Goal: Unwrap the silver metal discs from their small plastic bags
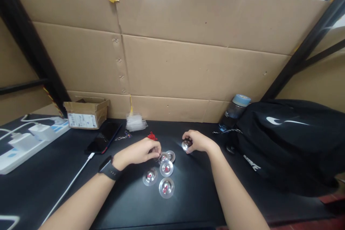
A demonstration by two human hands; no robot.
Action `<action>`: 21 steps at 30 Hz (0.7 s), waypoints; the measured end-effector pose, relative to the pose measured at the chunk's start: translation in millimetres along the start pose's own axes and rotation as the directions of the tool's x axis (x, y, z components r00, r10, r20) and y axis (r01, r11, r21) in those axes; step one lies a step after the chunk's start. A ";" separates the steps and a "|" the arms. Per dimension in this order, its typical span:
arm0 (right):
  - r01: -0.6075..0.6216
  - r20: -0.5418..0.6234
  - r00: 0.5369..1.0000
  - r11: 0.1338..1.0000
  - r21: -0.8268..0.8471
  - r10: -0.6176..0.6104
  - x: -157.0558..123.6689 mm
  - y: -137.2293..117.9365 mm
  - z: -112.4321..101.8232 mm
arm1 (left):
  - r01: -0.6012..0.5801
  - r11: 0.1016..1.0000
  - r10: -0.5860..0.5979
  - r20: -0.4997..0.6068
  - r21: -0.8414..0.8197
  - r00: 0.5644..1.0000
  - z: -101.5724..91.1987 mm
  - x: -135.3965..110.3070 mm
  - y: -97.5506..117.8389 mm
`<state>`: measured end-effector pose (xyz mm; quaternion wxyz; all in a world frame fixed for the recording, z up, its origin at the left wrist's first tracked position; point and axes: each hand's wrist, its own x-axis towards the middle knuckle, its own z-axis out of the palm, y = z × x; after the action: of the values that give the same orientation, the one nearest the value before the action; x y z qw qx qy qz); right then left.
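Note:
Several shiny round metal discs with clear rims and red middles lie clustered on the black table; the nearest disc (166, 188) is lowest in view, with another disc (150, 176) to its left. My left hand (147, 151), a black watch on its wrist, has its fingers curled together at the edge of an upper disc (163, 158). What is between those fingertips is hidden. To the right of the cluster, my right hand (198, 141) grips a similar metal disc (185, 146) between thumb and fingers, tilted. A coil of red cord (152, 136) lies just beyond my left hand.
A phone (104, 137) on a white cable, a small cardboard box (86, 114) and a power strip (27, 147) are at left. Clear plastic bags (135, 122) lie against the cardboard wall (172, 72). A bottle (234, 112) and a black bag (285, 147) stand at right.

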<state>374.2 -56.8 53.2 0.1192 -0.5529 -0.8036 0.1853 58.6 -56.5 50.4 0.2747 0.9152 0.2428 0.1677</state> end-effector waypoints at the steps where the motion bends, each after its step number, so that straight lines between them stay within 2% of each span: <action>1: 0.069 -0.054 0.996 0.998 0.012 -0.069 0.5 -6.5 -0.4 | -0.005 1.000 0.004 -0.043 -0.030 0.999 -2.1 0.4 0.3; 4: 0.325 -0.224 0.932 0.931 0.165 -0.286 4.5 -35.3 6.3 | 0.009 0.983 -0.051 -0.228 -0.181 0.972 -2.5 3.5 -0.4; 6: 0.418 -0.304 0.893 0.864 0.281 -0.333 8.0 -56.2 17.2 | 0.007 0.952 -0.116 -0.338 -0.306 0.934 2.7 7.1 -1.9; 9: 0.475 -0.372 0.865 0.788 0.392 -0.337 11.8 -78.6 34.5 | -0.045 0.885 -0.163 -0.397 -0.464 0.903 13.6 12.5 -4.8; 12: 0.502 -0.392 0.847 0.781 0.371 -0.358 11.3 -86.5 40.2 | -0.067 0.857 -0.189 -0.433 -0.511 0.881 19.0 15.0 -8.7; 15: 0.484 -0.371 0.847 0.841 0.243 -0.381 7.5 -82.6 31.4 | 0.005 0.916 -0.223 -0.500 -0.400 0.837 14.1 13.6 -15.4; 18: 0.380 -0.342 0.881 0.920 0.098 -0.327 2.7 -68.0 15.5 | 0.164 0.975 -0.222 -0.591 -0.151 0.776 3.0 9.7 -25.1; 19: 0.330 -0.327 0.898 0.943 0.053 -0.295 1.1 -61.0 10.3 | 0.213 0.975 -0.206 -0.608 -0.061 0.767 -0.7 8.0 -28.6; 21: 0.218 -0.268 0.939 0.976 -0.014 -0.214 -2.2 -45.7 1.6 | 0.267 0.960 -0.167 -0.599 0.081 0.783 -6.3 4.5 -35.4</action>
<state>335.8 -73.7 71.4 0.2506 -0.4804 -0.8344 0.1011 47.1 -25.6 35.5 0.1291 0.8034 0.4321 0.3887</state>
